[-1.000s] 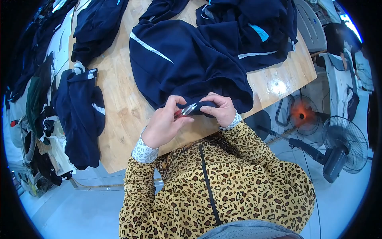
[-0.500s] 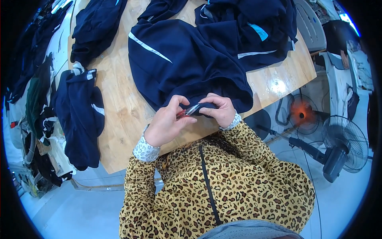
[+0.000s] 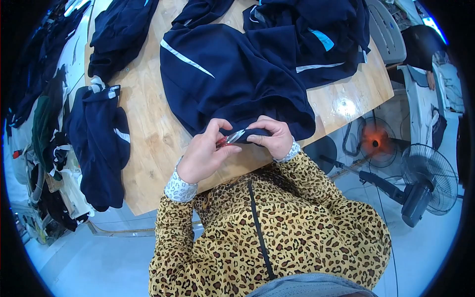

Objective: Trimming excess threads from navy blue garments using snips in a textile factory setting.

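Observation:
A navy blue garment (image 3: 222, 64) with a white stripe lies spread over the wooden table (image 3: 148, 143) in front of me. My left hand (image 3: 205, 153) is closed around small red-handled thread snips (image 3: 230, 138), whose metal blades point toward the garment's near edge. My right hand (image 3: 271, 136) pinches that edge between thumb and fingers, just right of the blade tips. Whether the blades touch the cloth, I cannot tell.
More navy garments lie on the table: one at the left edge (image 3: 99, 143), one at the far left (image 3: 121, 34), and a heap (image 3: 326, 29) at the far right. A grey plastic chair (image 3: 386, 32) and a standing fan (image 3: 428, 178) are to the right.
My left hand and the snips have shifted slightly left, drawing the blades a little away from my right fingertips. My right hand keeps its pinch on the garment's edge.

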Demonstrator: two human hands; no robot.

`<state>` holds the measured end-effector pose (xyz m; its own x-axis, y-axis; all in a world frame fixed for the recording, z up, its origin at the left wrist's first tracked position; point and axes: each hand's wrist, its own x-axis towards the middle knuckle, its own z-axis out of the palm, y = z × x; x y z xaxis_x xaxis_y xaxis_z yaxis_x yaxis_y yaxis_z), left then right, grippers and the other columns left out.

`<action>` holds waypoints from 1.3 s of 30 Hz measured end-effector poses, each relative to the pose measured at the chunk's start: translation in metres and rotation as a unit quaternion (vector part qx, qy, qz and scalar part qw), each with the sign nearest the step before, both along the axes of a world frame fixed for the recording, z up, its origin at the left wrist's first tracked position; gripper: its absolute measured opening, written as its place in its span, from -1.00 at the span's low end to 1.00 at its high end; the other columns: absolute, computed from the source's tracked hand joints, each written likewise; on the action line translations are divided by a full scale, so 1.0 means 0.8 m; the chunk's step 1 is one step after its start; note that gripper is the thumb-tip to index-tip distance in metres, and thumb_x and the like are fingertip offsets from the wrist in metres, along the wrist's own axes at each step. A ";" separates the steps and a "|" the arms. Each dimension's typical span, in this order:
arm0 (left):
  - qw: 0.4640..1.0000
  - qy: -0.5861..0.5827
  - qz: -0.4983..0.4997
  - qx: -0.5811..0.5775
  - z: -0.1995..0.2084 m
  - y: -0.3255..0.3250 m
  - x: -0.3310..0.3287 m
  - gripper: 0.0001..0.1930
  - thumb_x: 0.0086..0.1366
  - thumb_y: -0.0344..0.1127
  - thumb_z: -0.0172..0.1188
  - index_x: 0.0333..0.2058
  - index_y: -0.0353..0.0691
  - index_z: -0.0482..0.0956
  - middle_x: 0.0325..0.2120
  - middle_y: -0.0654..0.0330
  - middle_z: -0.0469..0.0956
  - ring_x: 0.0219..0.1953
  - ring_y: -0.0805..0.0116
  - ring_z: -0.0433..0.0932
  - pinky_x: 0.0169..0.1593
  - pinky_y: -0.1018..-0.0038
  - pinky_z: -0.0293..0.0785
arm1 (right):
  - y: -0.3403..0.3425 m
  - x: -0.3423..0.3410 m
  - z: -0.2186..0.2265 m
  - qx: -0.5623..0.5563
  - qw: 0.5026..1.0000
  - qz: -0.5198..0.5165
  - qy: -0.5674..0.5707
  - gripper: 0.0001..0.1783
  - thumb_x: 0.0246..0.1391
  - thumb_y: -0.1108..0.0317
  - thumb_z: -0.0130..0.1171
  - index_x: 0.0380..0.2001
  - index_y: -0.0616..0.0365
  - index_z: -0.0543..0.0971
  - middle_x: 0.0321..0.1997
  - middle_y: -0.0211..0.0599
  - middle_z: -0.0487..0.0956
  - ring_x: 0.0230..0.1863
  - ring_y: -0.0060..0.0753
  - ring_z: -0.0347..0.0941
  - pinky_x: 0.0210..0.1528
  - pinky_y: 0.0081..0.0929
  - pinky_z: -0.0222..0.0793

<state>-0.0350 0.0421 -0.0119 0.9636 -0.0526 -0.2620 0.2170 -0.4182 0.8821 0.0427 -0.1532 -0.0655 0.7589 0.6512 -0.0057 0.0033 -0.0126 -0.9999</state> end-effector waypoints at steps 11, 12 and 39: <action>0.999 0.002 -0.023 0.024 0.004 -0.003 0.001 -0.54 0.07 -0.30 0.28 -0.13 -0.21 0.24 -0.62 0.11 0.49 -0.58 0.17 0.50 -0.48 0.42 0.35 | 0.000 0.001 0.009 -0.053 0.985 -0.016 -0.163 -0.77 -0.18 0.50 0.29 -0.35 0.22 0.59 -0.51 -0.33 0.43 -0.50 -0.50 0.36 -0.44 -0.61 0.25; 0.999 0.002 -0.024 0.024 0.005 -0.005 0.002 -0.54 0.07 -0.30 0.28 -0.13 -0.21 0.24 -0.62 0.11 0.49 -0.58 0.17 0.50 -0.48 0.42 0.35 | 0.001 0.001 0.010 -0.053 0.985 -0.016 -0.163 -0.77 -0.18 0.50 0.29 -0.35 0.22 0.59 -0.51 -0.33 0.43 -0.50 -0.50 0.36 -0.44 -0.61 0.25; 0.987 -0.089 0.133 0.011 -0.024 0.008 -0.022 -0.49 -0.03 -0.29 0.38 -0.09 -0.29 0.43 -0.19 0.25 0.35 -0.46 0.60 0.30 -0.45 0.68 0.30 | -0.009 -0.013 0.000 -0.066 0.966 -0.051 -0.245 -0.57 -0.41 0.71 0.15 -0.32 0.14 0.61 -0.37 -0.27 0.42 -0.38 -0.38 0.39 -0.33 -0.58 0.32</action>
<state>-0.0524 0.0484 -0.0313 0.9735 0.2120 -0.0860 0.1643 -0.3863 0.9076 0.0322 -0.1601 -0.0652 0.7519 0.5913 0.2916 0.4671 -0.1656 -0.8686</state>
